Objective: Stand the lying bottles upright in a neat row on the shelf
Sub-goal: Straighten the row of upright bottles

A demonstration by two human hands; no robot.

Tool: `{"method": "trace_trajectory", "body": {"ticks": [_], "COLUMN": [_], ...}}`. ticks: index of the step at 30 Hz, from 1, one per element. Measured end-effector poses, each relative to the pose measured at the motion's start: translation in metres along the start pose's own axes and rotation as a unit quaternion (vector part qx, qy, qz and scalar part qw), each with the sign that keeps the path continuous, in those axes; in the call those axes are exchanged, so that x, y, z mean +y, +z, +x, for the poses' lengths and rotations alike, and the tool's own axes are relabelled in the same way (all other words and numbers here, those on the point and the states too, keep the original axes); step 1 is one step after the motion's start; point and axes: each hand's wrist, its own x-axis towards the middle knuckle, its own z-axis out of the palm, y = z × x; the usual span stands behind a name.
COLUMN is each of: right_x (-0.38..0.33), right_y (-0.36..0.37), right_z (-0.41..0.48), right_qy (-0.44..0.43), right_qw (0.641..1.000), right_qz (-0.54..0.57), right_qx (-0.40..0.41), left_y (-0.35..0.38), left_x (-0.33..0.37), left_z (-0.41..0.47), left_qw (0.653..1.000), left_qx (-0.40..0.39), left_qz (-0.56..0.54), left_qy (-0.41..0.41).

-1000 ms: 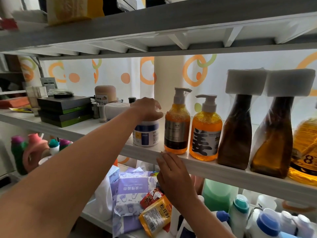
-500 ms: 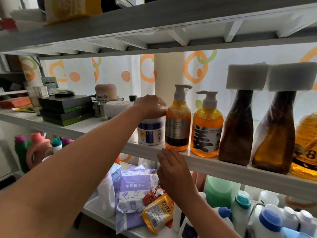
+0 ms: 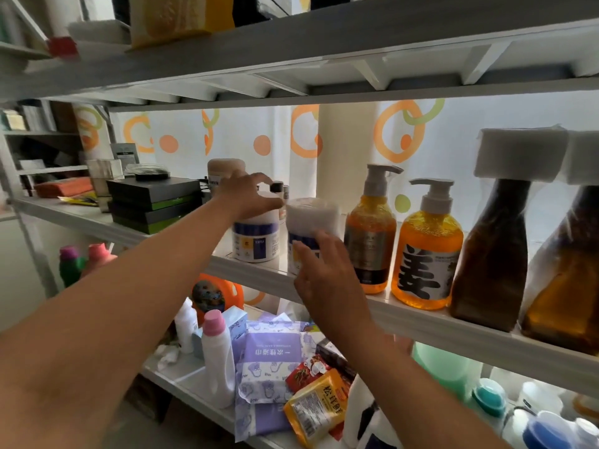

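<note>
Reaching up at the shelf (image 3: 421, 322), we note our left hand (image 3: 248, 196) clawed over the lid of the left jar (image 3: 256, 238), fingers curled round its top. Our right hand (image 3: 324, 280) lies against the front of the right jar (image 3: 312, 218), fingers nearly straight and gripping nothing. Both jars stand upright near the shelf's front edge, close together, the right one just beside two upright pump bottles (image 3: 428, 251), with brown bottles (image 3: 492, 254) further right.
</note>
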Motion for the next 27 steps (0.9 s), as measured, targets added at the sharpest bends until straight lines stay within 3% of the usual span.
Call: {"method": "trace_trajectory", "body": {"ticks": [4, 8, 16, 27], "right_x": [-0.001, 0.008, 0.007, -0.001], "right_y": [-0.007, -0.009, -0.027, -0.033], "right_z": [0.051, 0.074, 0.086, 0.084], "right_qy": [0.003, 0.024, 0.034, 0.037], "right_qw": [0.998, 0.987, 0.970, 0.965], "right_qz": [-0.054, -0.103, -0.134, -0.133], "right_qx": [-0.043, -0.125, -0.202, -0.224], "left_y": [0.013, 0.026, 0.028, 0.027], "left_x": [-0.024, -0.025, -0.021, -0.019], "left_z": [-0.007, -0.013, -0.014, -0.013], "left_qw": [0.984, 0.956, 0.944, 0.944], "left_qx": [-0.085, -0.029, -0.029, -0.041], "left_qz": [-0.156, -0.292, -0.327, -0.326], "left_qy": [-0.012, -0.015, 0.012, 0.020]}}
